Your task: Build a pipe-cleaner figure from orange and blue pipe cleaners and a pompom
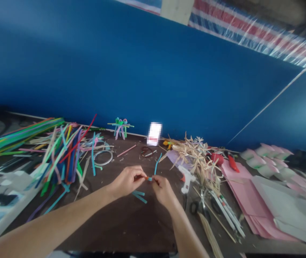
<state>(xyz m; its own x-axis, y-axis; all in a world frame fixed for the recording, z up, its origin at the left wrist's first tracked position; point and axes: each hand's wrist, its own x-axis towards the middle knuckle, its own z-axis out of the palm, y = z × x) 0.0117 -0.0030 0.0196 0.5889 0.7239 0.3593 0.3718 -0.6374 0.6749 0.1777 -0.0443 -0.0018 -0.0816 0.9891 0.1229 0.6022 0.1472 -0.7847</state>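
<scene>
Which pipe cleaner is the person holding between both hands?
The short orange-and-blue piece, pinched between the left hand and right hand; the teal pieces below and the large heap lie loose.

Bright, even light; faint shadows; glare on plastic sheeting (260, 34); wide-angle bowing, blurred edges.

The left forearm (48, 224) angles in from the lower left, the right forearm (186, 229) from the bottom. The left hand (127, 182) and right hand (163, 191) are held close together, backs up, fingertips pinched and nearly meeting.
</scene>
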